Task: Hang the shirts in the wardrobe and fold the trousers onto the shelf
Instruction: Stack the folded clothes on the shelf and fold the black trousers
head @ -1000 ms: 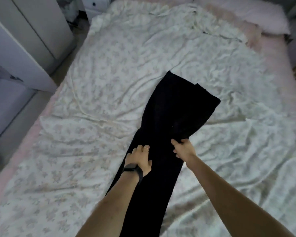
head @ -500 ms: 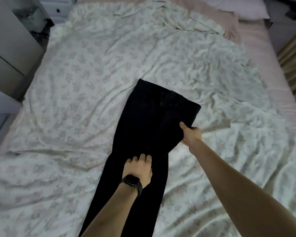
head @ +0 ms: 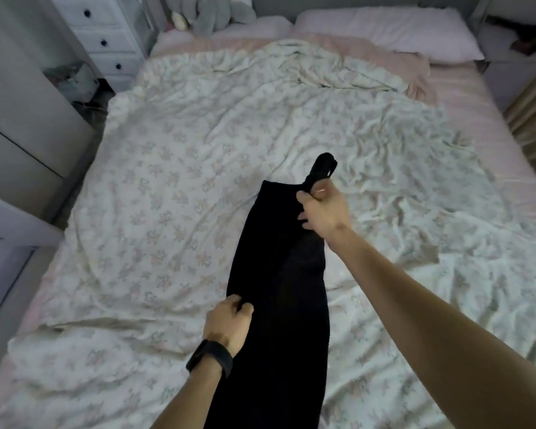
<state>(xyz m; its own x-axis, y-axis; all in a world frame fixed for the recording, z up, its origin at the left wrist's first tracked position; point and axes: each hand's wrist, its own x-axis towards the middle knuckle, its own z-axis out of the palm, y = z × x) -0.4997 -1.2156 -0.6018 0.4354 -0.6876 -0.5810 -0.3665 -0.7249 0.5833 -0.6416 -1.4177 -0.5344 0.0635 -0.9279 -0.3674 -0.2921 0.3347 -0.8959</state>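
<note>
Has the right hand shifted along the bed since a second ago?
Yes. The right hand has moved toward the pillow, from beside the left hand to the bunched far end of the black trousers, which it grips.

Trousers (head: 279, 274) legs run off bottom edge; hems out of view.

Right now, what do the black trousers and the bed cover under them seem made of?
Black trousers: soft matt cloth, no sheen; it bunches limply where the right hand grips it. Fibre cannot be told. Bed cover: thin matt cloth, perhaps cotton, with a faded floral print; fine creases all over suggest it.
</note>
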